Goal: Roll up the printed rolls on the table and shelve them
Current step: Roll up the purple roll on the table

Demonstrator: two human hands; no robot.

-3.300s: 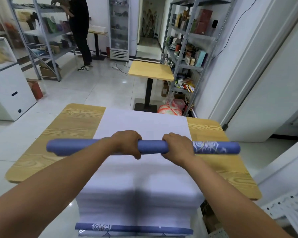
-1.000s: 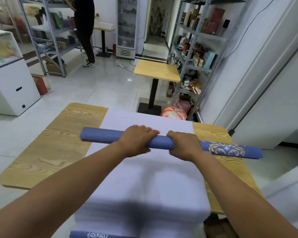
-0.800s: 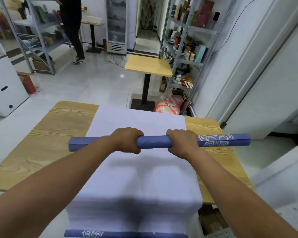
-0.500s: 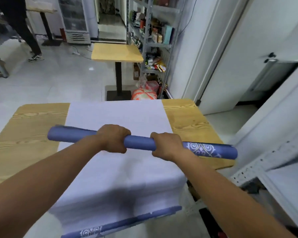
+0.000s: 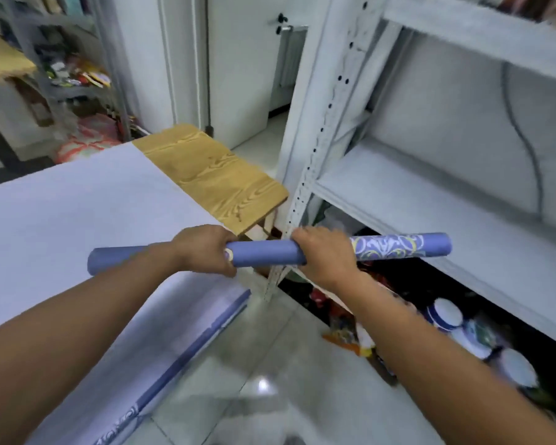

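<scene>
A rolled-up blue printed roll (image 5: 264, 256) with a patterned right end lies level in the air, held by both hands. My left hand (image 5: 203, 248) grips it left of centre and my right hand (image 5: 326, 255) grips it right of centre. Its right end reaches in front of the white metal shelf (image 5: 430, 200) on the right, at the height of a bare shelf board. A stack of flat white-backed printed sheets (image 5: 87, 216) covers the wooden table (image 5: 219, 178) on the left and hangs over its near edge, showing a blue patterned border.
The shelf's perforated upright (image 5: 315, 155) stands just behind the roll, between my hands. Bowls and bags (image 5: 446, 316) fill the lowest shelf level. A white door (image 5: 241, 65) and another stocked rack (image 5: 77, 75) are at the back. Tiled floor lies below.
I have turned right from the table toward the white shelf, carrying the roll along. The roll has left the space above the sheets and now hangs before the shelf upright.
</scene>
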